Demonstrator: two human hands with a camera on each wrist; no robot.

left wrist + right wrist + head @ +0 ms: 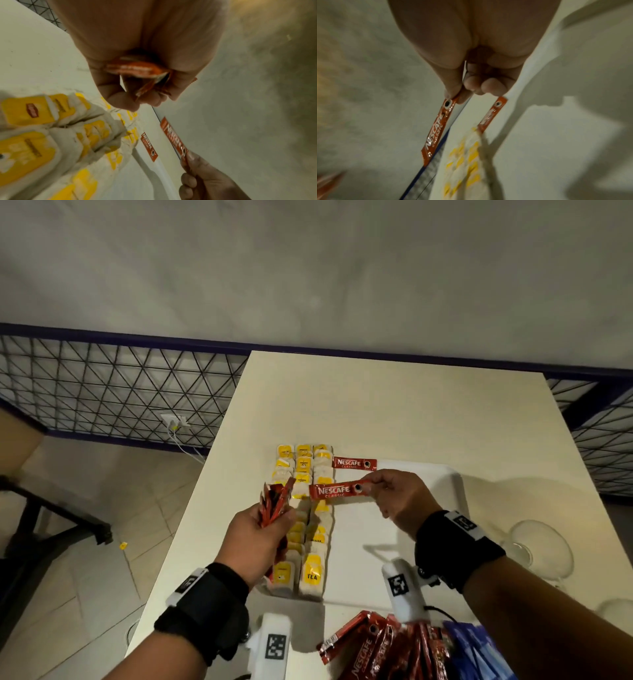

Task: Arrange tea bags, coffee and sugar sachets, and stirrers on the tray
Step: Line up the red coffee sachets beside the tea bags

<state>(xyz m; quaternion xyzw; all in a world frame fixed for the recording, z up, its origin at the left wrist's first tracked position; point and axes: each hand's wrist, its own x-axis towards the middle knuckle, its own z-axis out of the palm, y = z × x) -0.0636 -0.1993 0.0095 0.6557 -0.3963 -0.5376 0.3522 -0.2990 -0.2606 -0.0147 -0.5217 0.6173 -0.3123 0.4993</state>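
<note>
The right hand (pixel 402 499) pinches one end of a red Nescafé sachet (pixel 339 491) between thumb and fingertips, holding it level above the tea bags (pixel 306 508). The left hand (pixel 258 537) grips a bundle of coffee sachets (pixel 274 503).

Only the head view shows the white tray (pixel 428 508); another placed sachet (pixel 354 463) lies at its far edge. The left wrist view shows the tea-bag labels close. More red sachets (pixel 373 648) and blue sachets (pixel 476 648) lie nearest, a glass (pixel 541 546) at right.
</note>
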